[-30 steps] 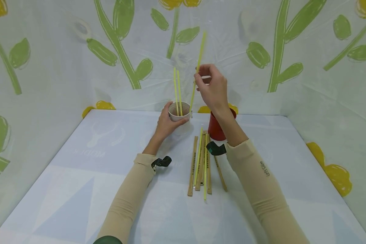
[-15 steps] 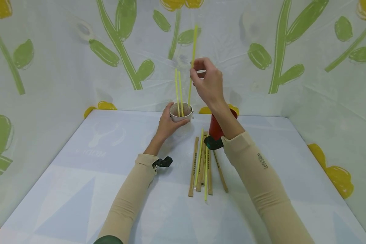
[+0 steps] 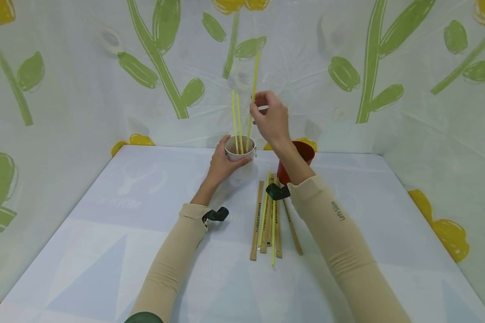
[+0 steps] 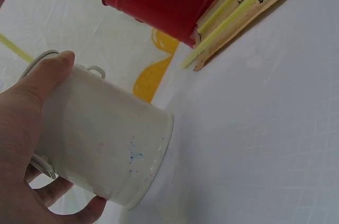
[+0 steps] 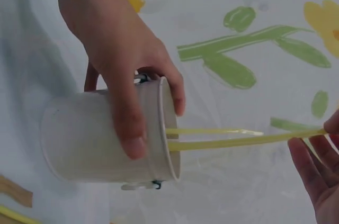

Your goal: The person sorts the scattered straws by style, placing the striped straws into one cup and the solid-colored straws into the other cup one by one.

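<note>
My left hand (image 3: 221, 163) grips a white metal bucket (image 4: 106, 128) by its side, thumb and fingers around it near the rim. Two yellow straws (image 3: 240, 121) stand inside, leaning slightly. Above the bucket, my right hand (image 3: 272, 117) pinches a third yellow straw (image 3: 256, 72) between thumb and fingers. That straw is nearly upright, its lower end inside the bucket's mouth. The bucket's inner bottom is hidden. In the right wrist view, the left hand's thumb (image 5: 128, 128) lies along the bucket wall and the right fingertips show at the right edge.
A red bucket (image 4: 164, 1) stands right of the white one, partly behind my right forearm. In front of it lie several slim brown paper sleeves (image 3: 256, 224) with dark print and loose yellow straws (image 3: 273, 242). A flower-printed sheet (image 3: 307, 54) hangs behind the table (image 3: 165, 251).
My right hand has moved left over the white bucket and then down, bringing the pinched straw's lower end from beside the rim to inside. The left hand keeps its grip on the bucket.
</note>
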Available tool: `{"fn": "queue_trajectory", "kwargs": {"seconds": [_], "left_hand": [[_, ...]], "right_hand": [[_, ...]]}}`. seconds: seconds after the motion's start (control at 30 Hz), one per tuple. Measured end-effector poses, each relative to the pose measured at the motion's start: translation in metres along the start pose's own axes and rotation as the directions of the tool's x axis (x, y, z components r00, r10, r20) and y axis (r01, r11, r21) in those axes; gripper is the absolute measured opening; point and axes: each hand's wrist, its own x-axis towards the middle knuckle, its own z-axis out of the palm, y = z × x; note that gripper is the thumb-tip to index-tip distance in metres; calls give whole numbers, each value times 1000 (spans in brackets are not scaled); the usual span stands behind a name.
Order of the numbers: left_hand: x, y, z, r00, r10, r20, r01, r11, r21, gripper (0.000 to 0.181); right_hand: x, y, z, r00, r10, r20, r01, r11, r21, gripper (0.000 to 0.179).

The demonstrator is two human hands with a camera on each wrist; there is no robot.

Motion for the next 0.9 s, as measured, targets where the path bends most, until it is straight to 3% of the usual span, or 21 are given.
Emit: {"fn": "queue_trajectory", "kwargs": {"seconds": [0.2,0.43,0.9], "left_hand": [[1,-1,0,1000,-19,-1,19,1000,-9,103],[1,-3,2,1000,-12,-5,12,1000,-11,103],[-1,1,0,1000,0,-4,0,1000,-19,100]], "right_hand": [[-6,17,11,999,34,37,-35,999,13,27],[-16,33,25,996,53,78,-50,998,-38,26],[-25,41,36,984,134,119,-123,988,-90,28]]}}
